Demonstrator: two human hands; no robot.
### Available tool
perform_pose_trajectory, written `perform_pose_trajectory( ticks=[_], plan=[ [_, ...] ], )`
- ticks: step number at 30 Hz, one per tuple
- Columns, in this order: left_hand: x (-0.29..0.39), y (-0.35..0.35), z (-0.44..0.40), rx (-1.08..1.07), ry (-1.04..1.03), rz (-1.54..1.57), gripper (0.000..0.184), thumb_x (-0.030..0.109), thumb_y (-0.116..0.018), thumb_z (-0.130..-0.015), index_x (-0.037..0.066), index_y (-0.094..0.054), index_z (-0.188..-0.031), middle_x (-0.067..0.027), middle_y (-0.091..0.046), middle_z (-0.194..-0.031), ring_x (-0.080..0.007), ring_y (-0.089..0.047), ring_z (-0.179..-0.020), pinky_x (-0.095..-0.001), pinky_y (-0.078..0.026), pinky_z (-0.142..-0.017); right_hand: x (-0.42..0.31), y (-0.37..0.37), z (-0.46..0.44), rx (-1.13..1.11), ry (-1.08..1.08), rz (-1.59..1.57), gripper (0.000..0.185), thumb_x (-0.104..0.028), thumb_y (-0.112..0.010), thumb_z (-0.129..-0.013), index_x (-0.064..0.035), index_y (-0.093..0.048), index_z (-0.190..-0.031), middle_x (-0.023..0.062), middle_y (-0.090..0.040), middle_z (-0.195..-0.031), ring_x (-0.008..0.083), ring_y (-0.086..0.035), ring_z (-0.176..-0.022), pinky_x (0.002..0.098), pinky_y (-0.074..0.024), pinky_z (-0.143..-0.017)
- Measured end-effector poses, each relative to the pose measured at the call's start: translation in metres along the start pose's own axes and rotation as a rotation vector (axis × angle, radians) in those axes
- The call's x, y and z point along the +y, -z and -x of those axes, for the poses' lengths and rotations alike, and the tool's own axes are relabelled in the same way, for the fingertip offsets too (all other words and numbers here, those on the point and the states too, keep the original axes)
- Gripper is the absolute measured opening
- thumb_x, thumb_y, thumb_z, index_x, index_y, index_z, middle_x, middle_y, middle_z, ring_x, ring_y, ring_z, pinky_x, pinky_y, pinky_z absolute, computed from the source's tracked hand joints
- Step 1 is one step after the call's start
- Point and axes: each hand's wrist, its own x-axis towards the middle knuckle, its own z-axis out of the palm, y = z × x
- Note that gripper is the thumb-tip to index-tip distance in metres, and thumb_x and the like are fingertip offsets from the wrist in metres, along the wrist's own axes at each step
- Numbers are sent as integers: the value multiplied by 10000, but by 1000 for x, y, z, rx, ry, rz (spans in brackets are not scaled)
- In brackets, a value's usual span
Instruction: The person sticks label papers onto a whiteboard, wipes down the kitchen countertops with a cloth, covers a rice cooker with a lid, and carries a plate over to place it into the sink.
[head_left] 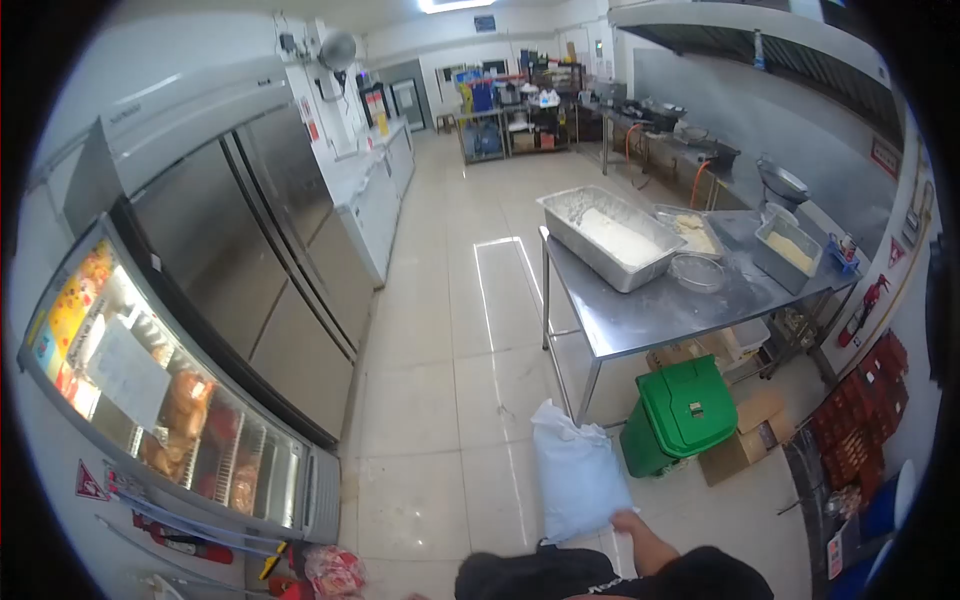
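Near the bottom edge, my right hand (627,521) is at the lower right corner of a full, pale blue-white bag (578,472) lying on the floor. Its fingers look curled together; whether they pinch the bag's edge is too small to tell. Only a sliver of skin shows at the bottom edge on the left, perhaps my left hand (415,596), with its fingers hidden. A green lidded bin (690,405) stands just right of the bag, beside an open cardboard box (745,445).
A steel table (640,318) holds a large metal tub (575,232) of white powder, a tray and containers. Along the left stand a lit display fridge (300,480) and tall steel fridge doors (200,240). Red-brown crates (868,410) are at the right; shelves stand far back.
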Motion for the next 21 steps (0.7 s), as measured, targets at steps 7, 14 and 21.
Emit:
perform_pose_trajectory(
  ticks=[7,14,21],
  plan=[
    [92,17,-103,-151,-22,61,268,244,-569,-902,58,-554,-1094,-133,-661,-913,-201,-659,-740,-304,-514,-605,-340,125,-160,208,504,-43,310,-304,-546,-837,-56,-672,-975,196,-654,-1006,334,-621,-960,404,-484,-850],
    [191,96,-278,-283,212,-300,375,256,-585,-892,33,-541,-1190,-126,-667,-905,-206,-657,-755,-331,-524,-648,-429,116,-223,208,478,218,257,-280,-578,-815,-99,-677,-970,127,-682,-873,248,-648,-860,367,-503,-760],
    [418,208,-444,-141,116,-482,396,255,-594,-886,22,-540,-1203,-127,-670,-909,-210,-658,-772,-344,-529,-665,-430,135,-237,148,-29,-423,273,-261,-539,-758,-19,-665,-762,131,-637,-683,193,-616,-543,342,-498,-478]
  ],
)
